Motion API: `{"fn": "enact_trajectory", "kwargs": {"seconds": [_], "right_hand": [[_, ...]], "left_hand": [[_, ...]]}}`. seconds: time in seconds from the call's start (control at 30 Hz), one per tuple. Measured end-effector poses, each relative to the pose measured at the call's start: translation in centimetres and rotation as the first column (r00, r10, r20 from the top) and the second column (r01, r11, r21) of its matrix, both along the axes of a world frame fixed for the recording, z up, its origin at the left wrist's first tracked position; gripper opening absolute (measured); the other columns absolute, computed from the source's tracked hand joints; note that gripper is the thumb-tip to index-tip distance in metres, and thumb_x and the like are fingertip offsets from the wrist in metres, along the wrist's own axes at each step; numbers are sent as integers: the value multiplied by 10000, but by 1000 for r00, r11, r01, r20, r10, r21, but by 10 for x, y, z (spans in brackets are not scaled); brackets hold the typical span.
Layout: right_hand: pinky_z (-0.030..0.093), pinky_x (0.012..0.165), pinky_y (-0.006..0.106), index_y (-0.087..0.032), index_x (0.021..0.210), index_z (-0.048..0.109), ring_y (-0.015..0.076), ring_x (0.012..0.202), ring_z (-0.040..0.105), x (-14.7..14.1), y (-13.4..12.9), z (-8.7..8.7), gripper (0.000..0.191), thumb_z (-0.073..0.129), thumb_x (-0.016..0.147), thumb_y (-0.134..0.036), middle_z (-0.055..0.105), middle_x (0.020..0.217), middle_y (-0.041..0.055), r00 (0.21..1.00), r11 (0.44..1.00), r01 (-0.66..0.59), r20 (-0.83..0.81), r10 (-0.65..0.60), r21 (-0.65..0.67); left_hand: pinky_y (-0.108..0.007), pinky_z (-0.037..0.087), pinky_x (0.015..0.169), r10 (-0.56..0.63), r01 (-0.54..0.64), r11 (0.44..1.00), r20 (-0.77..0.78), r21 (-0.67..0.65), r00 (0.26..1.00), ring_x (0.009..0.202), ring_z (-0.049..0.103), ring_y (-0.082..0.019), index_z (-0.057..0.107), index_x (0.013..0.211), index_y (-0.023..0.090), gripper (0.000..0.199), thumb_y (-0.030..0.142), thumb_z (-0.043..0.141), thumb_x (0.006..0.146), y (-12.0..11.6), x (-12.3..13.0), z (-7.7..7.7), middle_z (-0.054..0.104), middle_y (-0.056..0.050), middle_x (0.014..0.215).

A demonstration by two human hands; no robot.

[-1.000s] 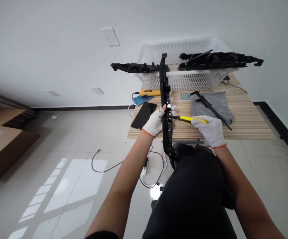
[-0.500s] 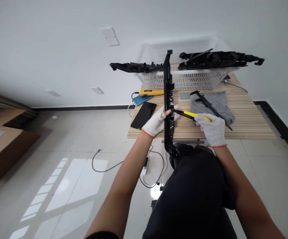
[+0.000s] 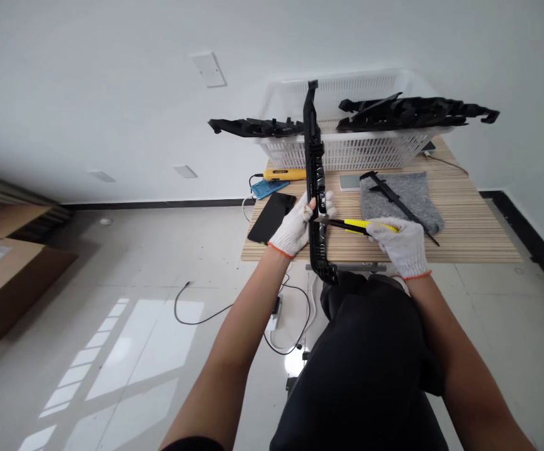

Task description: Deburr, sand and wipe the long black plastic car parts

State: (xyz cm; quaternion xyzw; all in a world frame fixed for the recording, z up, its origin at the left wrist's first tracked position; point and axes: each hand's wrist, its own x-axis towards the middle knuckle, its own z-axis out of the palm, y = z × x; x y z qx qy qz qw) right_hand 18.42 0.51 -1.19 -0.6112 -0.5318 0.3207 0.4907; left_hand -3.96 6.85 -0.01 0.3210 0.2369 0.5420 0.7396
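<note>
My left hand, in a white knit glove with the thumb tip bare, is closed around a long black plastic part. The part stands lengthwise before me, its hooked lower end near my knee. My gloved right hand grips a yellow and black utility knife. The knife points left, and its blade end meets the part's edge just below my left thumb; whether it cuts in I cannot tell.
A white plastic basket holds more black parts across its rim. On the wooden table lie a caliper on a grey cloth, a black phone, a yellow tool and a blue device. Cables trail on the floor.
The black part has shifted up and slightly left in my left hand. The knife tip has moved a little down and left along it, now below my thumb.
</note>
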Motion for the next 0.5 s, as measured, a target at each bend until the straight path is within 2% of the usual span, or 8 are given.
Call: {"fn": "enact_trajectory", "kwargs": {"seconds": [0.1, 0.3, 0.43, 0.5], "right_hand": [[337, 406, 237, -156, 937, 840, 107, 454, 467, -1, -1, 1, 447, 786, 731, -548, 678, 610, 33, 995, 999, 4, -100, -7, -35], [493, 563, 288, -237, 922, 856, 206, 683, 669, -1, -4, 5, 355, 799, 753, -544, 769, 773, 66, 995, 1000, -24, 101, 25, -12], [528, 645, 306, -237, 893, 855, 222, 727, 698, -2, -5, 7, 330, 828, 736, -526, 786, 816, 65, 990, 996, -80, 117, 84, -38], [513, 625, 298, -222, 901, 854, 215, 714, 691, -3, -5, 9, 342, 814, 755, -528, 778, 790, 63, 990, 998, -47, 134, 51, -28]], "left_hand": [[-381, 571, 1035, 16, -15, 999, 6, -30, 1000, 1087, 707, -198, 581, 1432, 279, 506, 234, 703, 943, -1, 1, 2, 708, -96, 1287], [-361, 574, 1024, 97, -98, 990, -21, -102, 995, 1055, 711, -176, 550, 1478, 322, 559, 207, 691, 951, -3, 2, 9, 716, -72, 1262], [-351, 576, 1016, 85, -85, 994, -2, -75, 996, 1034, 718, -178, 531, 1495, 325, 601, 211, 711, 932, -2, 1, 9, 726, -68, 1231], [-347, 579, 1004, 63, -62, 996, 15, -66, 998, 1021, 724, -182, 520, 1500, 327, 639, 183, 722, 911, -2, 0, 8, 727, -62, 1221]]}}
